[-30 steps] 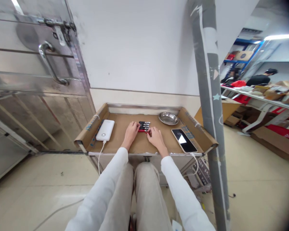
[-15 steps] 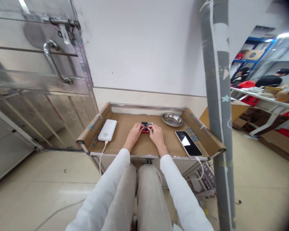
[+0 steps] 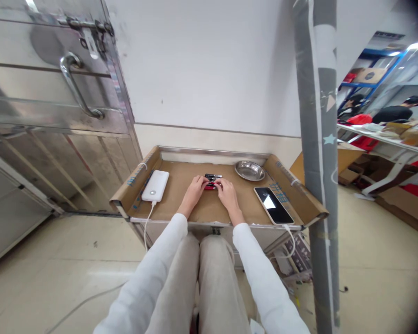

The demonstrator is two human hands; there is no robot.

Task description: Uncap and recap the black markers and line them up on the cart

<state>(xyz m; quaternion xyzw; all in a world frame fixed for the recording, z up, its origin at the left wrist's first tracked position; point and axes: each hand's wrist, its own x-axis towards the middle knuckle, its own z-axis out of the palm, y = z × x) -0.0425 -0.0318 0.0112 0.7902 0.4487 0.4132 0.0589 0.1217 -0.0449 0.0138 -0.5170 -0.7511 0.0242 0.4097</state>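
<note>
A small cluster of black and red pens (image 3: 212, 181) lies in the middle of a cardboard-lined metal tray table (image 3: 167, 155). My left hand (image 3: 194, 190) rests at the pens' left end, fingers curled onto them. From the right, my right hand (image 3: 226, 194) closes its fingertips on the same bundle. Both hands pinch the pens between them; the nearest pens are partly hidden by my fingers.
A white power bank (image 3: 155, 185) with a cable lies at the left, a round steel dish (image 3: 250, 170) at the back right, and a lit phone (image 3: 273, 205) at the right. A grey padded post (image 3: 316, 153) stands right. Steel door at left; people sit far right.
My hands moved closer together around the pens, covering more of the bundle. The camera view drifted slightly left, so the table sits a bit further right in the picture.
</note>
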